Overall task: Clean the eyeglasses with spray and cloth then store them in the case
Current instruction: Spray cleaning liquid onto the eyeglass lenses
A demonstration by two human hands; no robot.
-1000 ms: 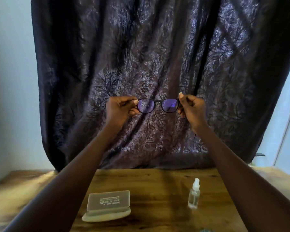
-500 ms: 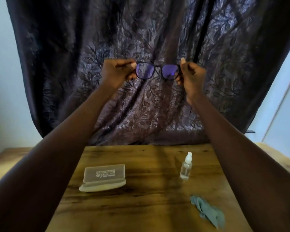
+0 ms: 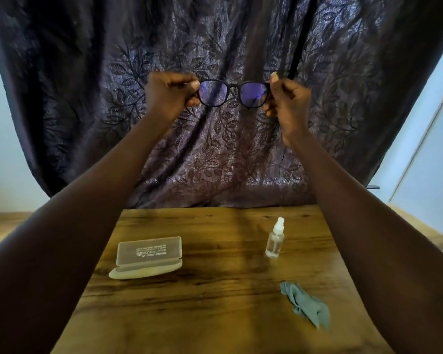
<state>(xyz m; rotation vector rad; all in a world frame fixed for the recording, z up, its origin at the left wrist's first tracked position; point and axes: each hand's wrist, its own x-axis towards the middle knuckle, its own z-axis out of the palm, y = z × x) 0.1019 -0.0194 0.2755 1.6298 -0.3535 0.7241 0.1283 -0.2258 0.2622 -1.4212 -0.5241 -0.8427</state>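
Dark-framed eyeglasses [image 3: 234,94] with purple-tinted lenses are held up at arm's length in front of the curtain. My left hand [image 3: 170,94] pinches the frame's left end and my right hand [image 3: 287,98] pinches its right end. Down on the wooden table [image 3: 215,302], a frosted translucent glasses case [image 3: 147,256] stands open at the left. A small clear spray bottle [image 3: 275,240] with a white nozzle stands upright at the right. A crumpled grey-blue cloth [image 3: 306,304] lies nearer to me, in front of the bottle.
A dark leaf-patterned curtain [image 3: 215,149] hangs behind the table's far edge. Pale walls show on both sides, with a door frame [image 3: 425,139] at the right.
The view has tilted downward, so the cloth and more of the table came into sight. The glasses stay held up between both hands, now higher above the table in the frame.
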